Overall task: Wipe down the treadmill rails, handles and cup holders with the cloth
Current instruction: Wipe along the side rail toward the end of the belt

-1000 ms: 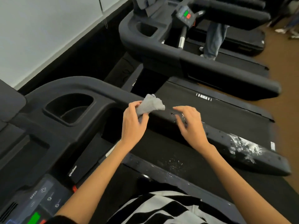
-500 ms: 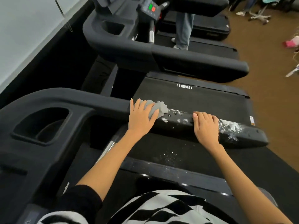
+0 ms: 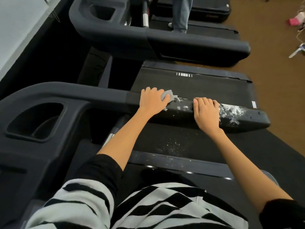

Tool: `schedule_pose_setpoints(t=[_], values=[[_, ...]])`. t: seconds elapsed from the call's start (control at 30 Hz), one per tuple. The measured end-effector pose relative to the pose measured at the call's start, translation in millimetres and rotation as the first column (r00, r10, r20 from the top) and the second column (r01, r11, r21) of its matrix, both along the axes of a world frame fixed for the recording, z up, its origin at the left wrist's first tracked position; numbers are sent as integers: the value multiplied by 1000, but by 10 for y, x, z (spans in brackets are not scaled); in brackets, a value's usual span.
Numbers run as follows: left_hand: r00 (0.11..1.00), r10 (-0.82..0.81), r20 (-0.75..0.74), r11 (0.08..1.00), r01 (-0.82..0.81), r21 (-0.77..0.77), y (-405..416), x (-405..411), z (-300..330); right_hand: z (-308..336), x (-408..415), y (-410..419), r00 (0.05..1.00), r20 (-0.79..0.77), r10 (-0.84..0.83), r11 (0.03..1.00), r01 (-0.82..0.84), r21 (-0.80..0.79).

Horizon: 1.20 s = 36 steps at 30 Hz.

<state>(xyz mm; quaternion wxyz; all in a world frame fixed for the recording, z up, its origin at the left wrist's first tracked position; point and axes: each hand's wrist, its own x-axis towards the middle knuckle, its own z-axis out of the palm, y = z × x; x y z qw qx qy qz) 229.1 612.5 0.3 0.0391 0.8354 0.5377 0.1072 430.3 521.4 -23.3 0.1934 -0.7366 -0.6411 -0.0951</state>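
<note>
A black treadmill rail (image 3: 105, 95) runs from the console on the left to a free end at the right. My left hand (image 3: 152, 100) presses a small grey cloth (image 3: 168, 95) onto the rail's top near its middle. My right hand (image 3: 206, 114) is wrapped over the rail just to the right of the cloth, fingers curled over the far side. White foam or powder (image 3: 231, 111) covers the rail past my right hand, and small flecks lie between my hands. A deep cup holder (image 3: 35, 120) is sunk in the console at the left.
White specks (image 3: 171, 146) are scattered on the belt below the rail. A second treadmill (image 3: 189, 42) stands beyond, with a person's legs (image 3: 180, 12) on its belt. Brown floor (image 3: 272, 66) with a pink object (image 3: 295, 20) lies at the right. A wall runs along the left.
My left hand brought the cloth down flat onto the rail. My right hand slid right and closed over the rail beside the white mess. The view shifted toward the rail's end.
</note>
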Motion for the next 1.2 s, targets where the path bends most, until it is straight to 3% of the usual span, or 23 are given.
schedule_pose_setpoints(t=[0.27, 0.4, 0.57, 0.67, 0.83, 0.93, 1.0, 1.07, 1.13, 1.2], values=[[996, -88, 11, 995, 87, 44, -142, 283, -25, -49, 26, 23, 999, -40, -6, 1000, 6, 14], [947, -310, 86, 933, 286, 220, -254, 12, -191, -50, 37, 12, 998, -52, 16, 1000, -15, 20], [902, -429, -48, 847, 420, 326, -284, -559, -388, -26, 40, 0, 997, -73, 31, 999, -31, 11], [944, -330, -12, 876, 311, 368, -280, -598, -441, -4, 41, -8, 997, -58, 50, 999, -50, 8], [971, -27, 237, 951, -48, 306, -462, 50, -343, -3, 48, 2, 996, -84, 40, 998, -44, -47], [962, 0, 275, 962, -74, 261, -553, 371, -292, -12, 44, 22, 996, -87, 19, 998, -24, -63], [968, -64, 244, 961, -6, 278, -570, 416, -326, -16, 50, 21, 996, -78, 34, 998, -38, -49], [961, -222, 164, 933, 160, 323, -562, 291, -399, -26, 60, 16, 997, -66, 49, 998, -51, -30], [916, -401, -23, 849, 381, 366, -497, 27, -470, -33, 67, 10, 997, -59, 46, 999, -47, -15], [863, -461, -205, 779, 504, 372, -426, -249, -511, -42, 74, 7, 997, -58, 43, 999, -44, -16]])
